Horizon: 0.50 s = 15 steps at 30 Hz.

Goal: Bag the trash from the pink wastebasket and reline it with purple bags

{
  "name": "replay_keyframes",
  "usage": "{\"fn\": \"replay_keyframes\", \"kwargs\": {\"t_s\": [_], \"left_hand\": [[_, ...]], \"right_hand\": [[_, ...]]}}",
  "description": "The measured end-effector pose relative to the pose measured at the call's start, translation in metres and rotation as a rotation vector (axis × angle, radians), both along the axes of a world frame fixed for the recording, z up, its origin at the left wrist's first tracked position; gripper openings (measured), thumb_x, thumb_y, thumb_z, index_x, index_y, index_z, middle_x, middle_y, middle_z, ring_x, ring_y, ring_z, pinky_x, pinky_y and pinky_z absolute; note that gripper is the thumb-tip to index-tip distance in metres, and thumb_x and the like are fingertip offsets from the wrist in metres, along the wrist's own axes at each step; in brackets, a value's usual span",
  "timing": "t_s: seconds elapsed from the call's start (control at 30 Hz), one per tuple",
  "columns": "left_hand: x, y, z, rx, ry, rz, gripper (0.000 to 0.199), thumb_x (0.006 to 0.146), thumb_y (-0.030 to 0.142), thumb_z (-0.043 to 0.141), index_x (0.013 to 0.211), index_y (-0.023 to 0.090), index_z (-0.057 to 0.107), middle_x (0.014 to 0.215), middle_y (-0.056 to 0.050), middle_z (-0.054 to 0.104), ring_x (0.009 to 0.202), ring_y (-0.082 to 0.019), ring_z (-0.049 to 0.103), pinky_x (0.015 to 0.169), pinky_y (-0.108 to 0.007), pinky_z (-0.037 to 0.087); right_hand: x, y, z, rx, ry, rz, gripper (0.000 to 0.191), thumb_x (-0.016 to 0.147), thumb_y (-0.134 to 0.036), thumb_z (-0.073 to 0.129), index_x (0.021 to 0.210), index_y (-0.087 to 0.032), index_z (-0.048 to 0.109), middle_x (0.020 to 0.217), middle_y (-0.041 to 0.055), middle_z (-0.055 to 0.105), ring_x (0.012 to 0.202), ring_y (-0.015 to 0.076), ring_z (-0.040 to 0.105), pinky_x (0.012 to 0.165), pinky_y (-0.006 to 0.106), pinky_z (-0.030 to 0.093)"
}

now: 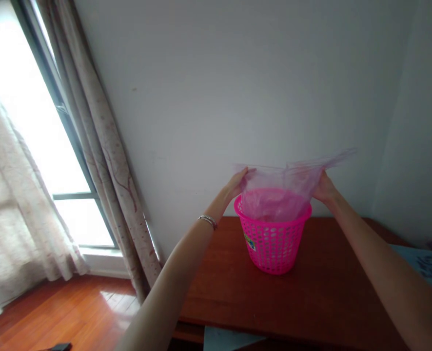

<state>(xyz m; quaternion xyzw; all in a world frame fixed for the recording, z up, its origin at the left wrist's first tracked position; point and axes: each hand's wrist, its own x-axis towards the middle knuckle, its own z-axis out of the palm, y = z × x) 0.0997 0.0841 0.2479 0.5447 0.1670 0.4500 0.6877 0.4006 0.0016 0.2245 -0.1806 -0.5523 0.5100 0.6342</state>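
Observation:
A bright pink plastic basket [274, 246] with a lattice of holes and a small label stands upright on the brown wooden table [223, 292]. A thin, see-through purple plastic bag [274, 200] hangs down into its mouth, with the bag's top edge stretched above the rim. My left hand [237, 183], below a silvery bracelet on the wrist, is closed on the bag's left side. On the opposite side my right hand [324, 187] grips the bag, its fingers partly hidden behind the film. Both hands are near the basket's rim.
Behind the table rises a pale wall [238, 87]. Patterned curtains [106, 146] and a bright window [22, 122] are on the left, above a reddish wooden floor [80, 312]. A light blue patterned cloth or sheet [426, 265] lies at the table's right.

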Motion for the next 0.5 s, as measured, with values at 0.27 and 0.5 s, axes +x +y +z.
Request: {"fn": "replay_keyframes", "kwargs": {"t_s": [0.27, 0.5], "left_hand": [[0.002, -0.002, 0.002, -0.090, -0.316, 0.157, 0.030, 0.094, 0.036, 0.047, 0.118, 0.031, 0.064, 0.104, -0.005, 0.069, 0.075, -0.013, 0.063, 0.065, -0.022, 0.048], [0.008, -0.005, 0.003, -0.083, -0.415, 0.087, 0.032, 0.096, 0.039, 0.043, 0.120, 0.031, 0.063, 0.114, -0.006, 0.067, 0.094, -0.016, 0.064, 0.069, -0.024, 0.049]], "right_hand": [[-0.007, -0.022, 0.008, 0.060, 0.023, -0.023, 0.057, 0.061, -0.051, 0.077, 0.111, -0.025, 0.065, 0.129, 0.0034, 0.060, 0.121, 0.0254, 0.055, 0.106, 0.040, 0.048], [-0.034, -0.018, 0.042, 0.089, -0.065, -0.216, 0.054, 0.073, -0.029, 0.073, 0.124, -0.034, 0.055, 0.150, -0.0066, 0.037, 0.141, 0.0135, 0.031, 0.115, 0.037, 0.034]]}}
